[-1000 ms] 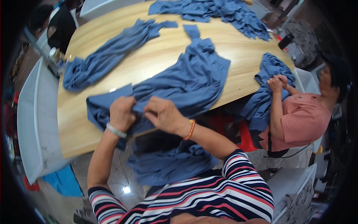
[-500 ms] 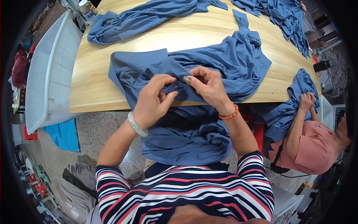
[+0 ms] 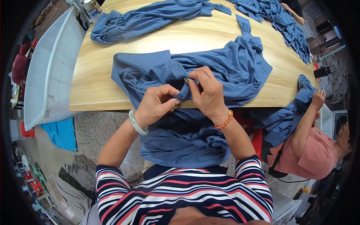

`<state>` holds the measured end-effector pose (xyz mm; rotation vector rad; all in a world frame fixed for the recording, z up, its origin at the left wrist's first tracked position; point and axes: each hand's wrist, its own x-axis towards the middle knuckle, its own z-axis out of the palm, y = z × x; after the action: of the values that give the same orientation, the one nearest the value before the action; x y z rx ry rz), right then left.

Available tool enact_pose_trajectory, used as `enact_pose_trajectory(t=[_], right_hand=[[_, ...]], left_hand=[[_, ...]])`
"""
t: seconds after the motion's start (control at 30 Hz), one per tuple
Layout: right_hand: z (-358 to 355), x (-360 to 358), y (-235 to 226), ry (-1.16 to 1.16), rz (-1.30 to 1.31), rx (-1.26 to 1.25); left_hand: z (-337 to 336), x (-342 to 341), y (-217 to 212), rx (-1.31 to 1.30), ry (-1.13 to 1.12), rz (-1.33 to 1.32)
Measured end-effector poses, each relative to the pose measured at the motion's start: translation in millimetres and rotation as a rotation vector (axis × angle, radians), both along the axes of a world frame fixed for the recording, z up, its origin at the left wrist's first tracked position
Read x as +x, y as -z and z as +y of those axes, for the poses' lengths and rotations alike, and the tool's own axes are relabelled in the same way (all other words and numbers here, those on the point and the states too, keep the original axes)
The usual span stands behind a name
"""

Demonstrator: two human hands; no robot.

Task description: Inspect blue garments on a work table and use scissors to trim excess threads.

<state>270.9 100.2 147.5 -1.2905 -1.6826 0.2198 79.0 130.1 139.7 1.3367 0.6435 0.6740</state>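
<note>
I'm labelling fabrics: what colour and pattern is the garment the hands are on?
Plain, muted blue; the garment shows best in the head view.

The person is wearing a short-sleeved top [image 3: 183, 193] striped in navy, white, coral red and pale blue, the bands running wavily across it. Its sleeves [image 3: 113, 184] are ending near the elbows. A smooth, pale greenish bangle [image 3: 135, 125] is circling the left wrist; a bracelet [image 3: 225, 123] of orange-red beads is encircling the right.
</note>
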Motion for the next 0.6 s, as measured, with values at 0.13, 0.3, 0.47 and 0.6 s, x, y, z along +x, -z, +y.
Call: enact_pose_trajectory(t=[0.13,0.3,0.47,0.6], right_hand=[[-2.0,-2.6,-0.2,-0.019,-0.028,0.030],[-10.0,-1.3,-6.7,-0.279,0.284,-0.327],[-11.4,4.9,-8.0,-0.359,0.390,-0.428],[-10.5,7.6,-4.7,-0.413,0.284,-0.360]], left_hand=[[-1.5,-4.9,-4.8,-0.079,-0.019,0.028],[-3.6,-3.2,-7.2,0.023,-0.057,0.047],[-5.9,-0.1,-7.4,0.054,-0.093,0.061],[-4.0,-1.0,-1.2,0.058,-0.096,0.042]])
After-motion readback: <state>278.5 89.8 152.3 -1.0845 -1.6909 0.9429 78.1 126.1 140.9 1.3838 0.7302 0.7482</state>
